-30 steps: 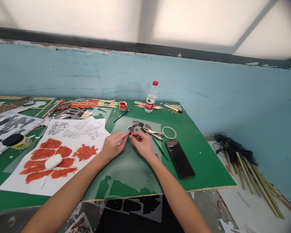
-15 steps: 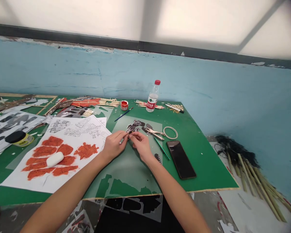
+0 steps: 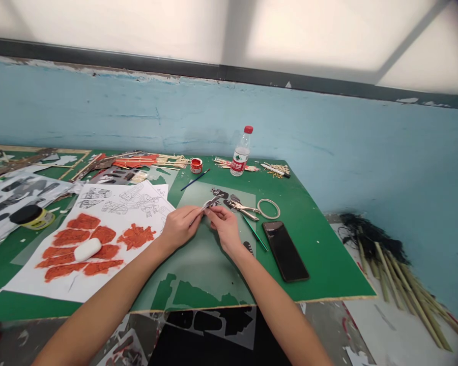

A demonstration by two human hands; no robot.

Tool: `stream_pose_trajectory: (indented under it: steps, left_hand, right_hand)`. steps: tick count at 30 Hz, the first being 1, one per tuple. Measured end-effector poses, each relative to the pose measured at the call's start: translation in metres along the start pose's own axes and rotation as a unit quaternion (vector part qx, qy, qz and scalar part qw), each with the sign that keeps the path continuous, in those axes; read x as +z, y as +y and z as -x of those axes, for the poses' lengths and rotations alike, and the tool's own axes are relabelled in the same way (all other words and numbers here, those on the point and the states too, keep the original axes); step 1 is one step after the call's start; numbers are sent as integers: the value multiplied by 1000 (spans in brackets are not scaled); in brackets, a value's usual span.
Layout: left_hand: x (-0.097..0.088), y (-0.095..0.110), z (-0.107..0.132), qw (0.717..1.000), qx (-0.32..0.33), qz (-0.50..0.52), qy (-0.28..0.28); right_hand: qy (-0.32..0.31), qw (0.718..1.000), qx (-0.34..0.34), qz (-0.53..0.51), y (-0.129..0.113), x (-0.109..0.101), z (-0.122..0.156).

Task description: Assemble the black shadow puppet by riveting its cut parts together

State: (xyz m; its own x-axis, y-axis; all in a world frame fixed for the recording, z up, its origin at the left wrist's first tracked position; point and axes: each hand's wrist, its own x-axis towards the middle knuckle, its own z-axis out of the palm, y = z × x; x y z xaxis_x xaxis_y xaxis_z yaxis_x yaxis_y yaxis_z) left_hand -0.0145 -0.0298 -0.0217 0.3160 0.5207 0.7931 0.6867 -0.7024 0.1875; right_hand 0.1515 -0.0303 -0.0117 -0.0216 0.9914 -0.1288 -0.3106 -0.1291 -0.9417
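My left hand [image 3: 182,227] and my right hand [image 3: 223,223] meet over the clear plastic sheet [image 3: 198,264], fingertips pinched together. Between them is a small black cut-out piece [image 3: 210,203] with pale edges, tilted up; the fingers hide its near end. Just beyond it lie more black cut-out pieces [image 3: 220,193]. Right of my right hand rest a metal hole punch [image 3: 245,208], a green pen [image 3: 255,234] and another dark striped piece [image 3: 248,247]. Left of my left hand is a paper with line drawings and orange painted shapes [image 3: 135,237], a white oval case [image 3: 87,250] on it.
A black phone [image 3: 285,251] and a grey ring [image 3: 268,209] lie to the right. Farther back stand a water bottle [image 3: 240,155] and a red paint jar [image 3: 196,165], beside a thin brush [image 3: 195,180]. A yellow jar with black lid [image 3: 32,217] is left. Bundled sticks [image 3: 408,290] lie beyond the right edge.
The black piece in my fingers has turned and now appears narrower, more edge-on. My hands have barely shifted; the other things stay where they were.
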Motion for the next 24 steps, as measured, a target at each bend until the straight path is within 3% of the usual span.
stream_pose_trajectory:
  steps: [7,14,20,24]
  left_hand:
    - [2,3,-2,996,-34,85,-3]
    - [1,7,-3,985,-57,163,7]
    - [-1,4,-2,987,-31,155,-4]
    - [-3,-1,-4,991,7,132,-11]
  right_hand:
    - [35,988,-145,38,-1,-2,-8]
    - [-72,977,-142,141,-15,-20,-12]
    - [-139,912,-261,285,-32,-37,-9]
    - [-118,849,-352,375,-29,-38,-5]
